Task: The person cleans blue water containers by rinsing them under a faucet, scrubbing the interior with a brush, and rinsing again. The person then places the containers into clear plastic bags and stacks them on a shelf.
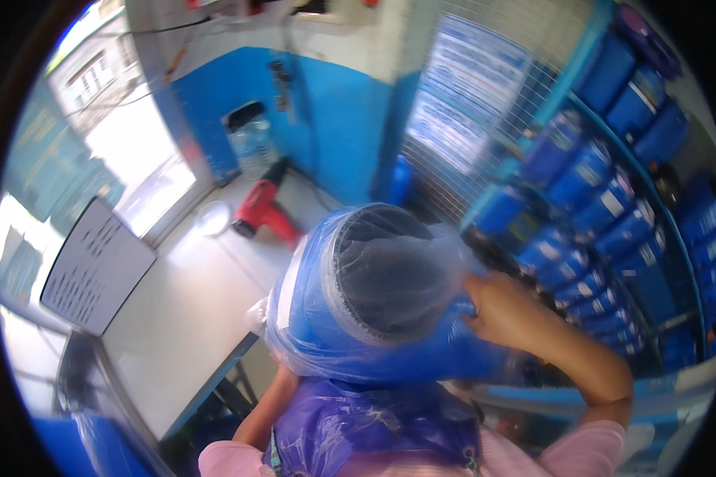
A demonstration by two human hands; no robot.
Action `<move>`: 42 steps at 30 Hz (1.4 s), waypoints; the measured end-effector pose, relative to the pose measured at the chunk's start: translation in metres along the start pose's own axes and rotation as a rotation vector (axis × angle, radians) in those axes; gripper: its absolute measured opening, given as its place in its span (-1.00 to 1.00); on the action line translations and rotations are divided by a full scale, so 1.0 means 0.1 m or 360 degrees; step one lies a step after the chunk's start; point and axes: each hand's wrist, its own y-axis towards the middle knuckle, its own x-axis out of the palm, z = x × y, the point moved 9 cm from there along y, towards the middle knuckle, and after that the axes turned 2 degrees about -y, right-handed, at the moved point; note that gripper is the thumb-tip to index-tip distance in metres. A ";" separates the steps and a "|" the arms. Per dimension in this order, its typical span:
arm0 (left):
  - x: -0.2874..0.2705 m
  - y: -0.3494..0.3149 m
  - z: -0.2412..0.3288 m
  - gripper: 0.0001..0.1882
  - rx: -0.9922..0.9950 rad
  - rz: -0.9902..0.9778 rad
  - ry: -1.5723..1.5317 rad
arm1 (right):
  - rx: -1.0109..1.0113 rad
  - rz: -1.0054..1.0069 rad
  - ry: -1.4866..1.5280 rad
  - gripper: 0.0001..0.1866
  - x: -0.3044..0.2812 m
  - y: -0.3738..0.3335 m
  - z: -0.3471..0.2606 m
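A round blue container (326,342) rests against my front, with a clear plastic bag (398,274) drawn over its top. The bag bulges upward and gathers toward the right. My right hand (493,306) is closed on that gathered plastic at the container's right side. Low on the left side, my left hand (285,367) is against the container; its fingers are mostly hidden by the wrapped plastic. A purple apron (358,425) covers my front, just below the container. Beyond the container, a red pistol-shaped power tool (266,211) with black ends lies on the table.
The white table (175,334) stretches to the left. On it are a small round white lid-like disc (213,218), clear bottles (253,147) by the wall and a white board with writing (99,266). Blue shelving (569,99) at the right holds several blue containers (585,171).
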 end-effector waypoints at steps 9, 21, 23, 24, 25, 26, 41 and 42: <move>0.42 0.17 -0.93 -0.35 -0.0157 0.0032 0.0434 | 0.0314 -0.0015 0.0139 -0.52 0.19 -0.57 1.54; 2.05 0.65 -3.75 -0.36 -0.0612 -0.0194 0.1093 | 0.0805 -0.0049 0.0193 -0.57 -0.57 -1.56 4.11; 2.46 0.77 -4.37 -0.36 -0.0687 -0.0325 0.1194 | 0.0866 -0.0017 0.0225 -0.59 -0.67 -1.72 4.53; 2.69 0.83 -4.72 -0.36 -0.0732 -0.0396 0.1249 | 0.0884 0.0004 0.0224 -0.60 -0.73 -1.81 4.79; 2.88 0.88 -5.06 -0.36 -0.0774 -0.0459 0.1286 | 0.0899 0.0024 0.0209 -0.61 -0.76 -1.88 5.02; 3.05 0.94 -5.40 -0.36 -0.0805 -0.0519 0.1328 | 0.0923 0.0055 0.0207 -0.61 -0.78 -1.94 5.26; 5.60 1.18 -10.27 -0.37 -0.1164 -0.1206 0.1875 | 0.1382 0.0226 0.0413 -0.61 -0.98 -3.68 8.96; 5.69 1.09 -10.57 -0.37 -0.1188 -0.1254 0.1904 | 0.1431 0.0241 0.0424 -0.60 -0.94 -3.90 9.11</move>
